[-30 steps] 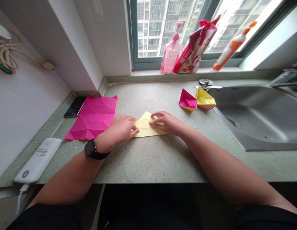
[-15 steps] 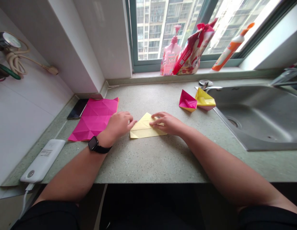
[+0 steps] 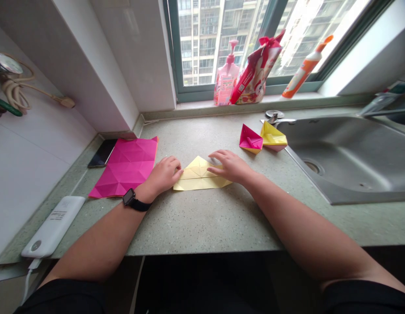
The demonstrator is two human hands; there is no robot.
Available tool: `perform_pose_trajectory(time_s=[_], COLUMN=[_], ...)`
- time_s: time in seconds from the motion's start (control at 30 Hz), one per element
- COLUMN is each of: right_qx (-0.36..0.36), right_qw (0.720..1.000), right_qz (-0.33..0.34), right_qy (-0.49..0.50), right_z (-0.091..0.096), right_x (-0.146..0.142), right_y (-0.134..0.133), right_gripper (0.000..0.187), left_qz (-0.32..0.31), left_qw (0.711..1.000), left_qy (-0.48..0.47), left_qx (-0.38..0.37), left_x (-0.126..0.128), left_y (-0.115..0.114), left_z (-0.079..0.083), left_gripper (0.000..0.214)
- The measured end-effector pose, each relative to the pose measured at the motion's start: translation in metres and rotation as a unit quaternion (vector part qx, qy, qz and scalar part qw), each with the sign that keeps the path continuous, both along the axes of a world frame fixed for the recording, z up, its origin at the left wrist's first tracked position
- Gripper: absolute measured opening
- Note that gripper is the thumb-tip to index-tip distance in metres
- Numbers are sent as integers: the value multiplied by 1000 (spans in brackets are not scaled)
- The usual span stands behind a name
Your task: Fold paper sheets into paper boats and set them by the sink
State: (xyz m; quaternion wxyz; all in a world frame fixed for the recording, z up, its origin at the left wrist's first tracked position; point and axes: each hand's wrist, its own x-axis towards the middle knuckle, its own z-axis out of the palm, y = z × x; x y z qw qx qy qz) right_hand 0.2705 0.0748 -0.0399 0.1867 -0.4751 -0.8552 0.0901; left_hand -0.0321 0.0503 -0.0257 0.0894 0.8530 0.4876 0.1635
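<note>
Yellow folded origami paper [image 3: 199, 179] lies flat on the worktop [image 3: 202, 218]. My left hand [image 3: 163, 176] touches its left corner; my right hand [image 3: 230, 166] is spread over its right part. Creased pink sheet [image 3: 124, 168] just beside my left hand, black phone [image 3: 102, 153] next to that. A pink paper boat [image 3: 250, 138] and a yellow paper boat [image 3: 273, 137] sit side by side near the steel sink [image 3: 349, 170].

The right hand [image 3: 230, 167] has drawn slightly back along the folded yellow origami paper [image 3: 195, 183], which now lies wider.

Head cam aims fwd/down at L hand [image 3: 165, 175], R hand [image 3: 230, 166].
</note>
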Motion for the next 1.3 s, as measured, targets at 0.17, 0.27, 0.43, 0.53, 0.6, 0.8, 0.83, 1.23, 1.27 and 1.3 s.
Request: perform_pose_trajectory(time_s=[0.17, 0.27, 0.43, 0.53, 0.6, 0.8, 0.83, 1.23, 1.27, 1.3], right_qx=[-21, -29, -32, -34, -31, -29, -30, -27, -27, -28], right_qw=[1000, 999, 999, 999, 999, 999, 999, 999, 999, 999], right_qz=[-17, -15, -10, -11, -10, -13, -12, -9, -7, -4], right_qy=[-15, -10, 1, 4, 7, 12, 12, 23, 24, 26], right_z=[2, 0, -1, -2, -2, -2, -2, -5, -5, -4], right_x=[2, 2, 2, 2, 2, 2, 2, 4, 4, 4], right_y=[1, 2, 2, 3, 3, 3, 3, 6, 6, 6], right_gripper=[21, 18, 13, 12, 12, 11, 11, 16, 16, 17], left_qz=[31, 59, 77, 80, 85, 57, 32, -129, -124, -118], left_qw=[999, 997, 991, 985, 976, 948, 947, 966, 967, 968], left_qy=[-30, -50, -109, -153, -197, -295, -303, -224, -220, -220], left_qx=[8, 7, -10, -21, -43, -102, -103, -33, -25, -18], left_x=[2, 3, 4, 4, 4, -2, -3, -14, -14, -13], left_y=[-2, -3, -2, -1, -1, -1, -1, 0, 0, 1], left_z=[2, 4, 5, 3, 2, 10, 12, 24, 23, 23], left_gripper=[17, 17, 15, 10, 13, 42, 43, 36, 31, 25])
